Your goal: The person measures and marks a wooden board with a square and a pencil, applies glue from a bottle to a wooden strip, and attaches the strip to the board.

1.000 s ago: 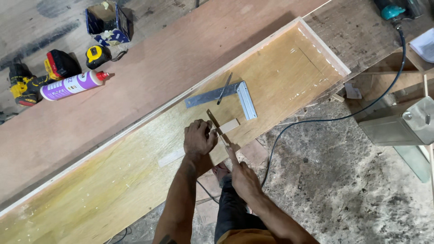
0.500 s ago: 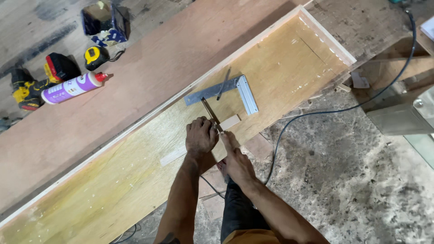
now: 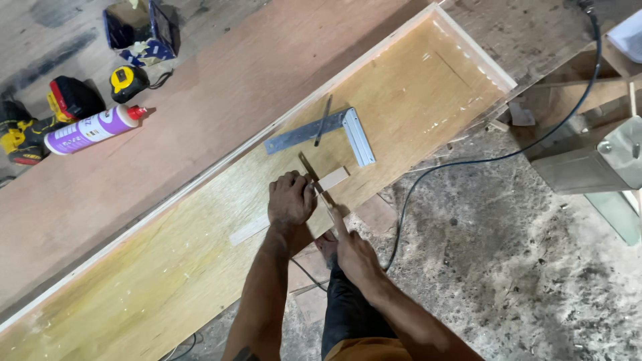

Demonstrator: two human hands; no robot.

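My left hand (image 3: 291,198) presses down on a thin light wood strip (image 3: 332,178) that lies across the long yellowish plywood panel (image 3: 167,267). My right hand (image 3: 355,253) grips the handle of a small hand saw (image 3: 314,175), whose blade crosses the strip right beside my left thumb. The strip's other end (image 3: 247,230) shows to the left of my wrist. A metal try square (image 3: 348,134) with a dark pencil (image 3: 324,120) lying across it rests on the panel just beyond the saw.
A wide brown board (image 3: 200,113) runs alongside the panel. Beyond it lie a purple glue bottle (image 3: 90,130), a yellow tape measure (image 3: 127,80), a yellow drill (image 3: 20,137), a battery (image 3: 75,97) and a blue box (image 3: 140,27). A black cable (image 3: 468,160) crosses the dusty floor; a metal machine (image 3: 595,160) stands right.
Both hands hold about the same spot on the strip while the saw blade has shifted slightly along its cut. The camera view has moved a little.
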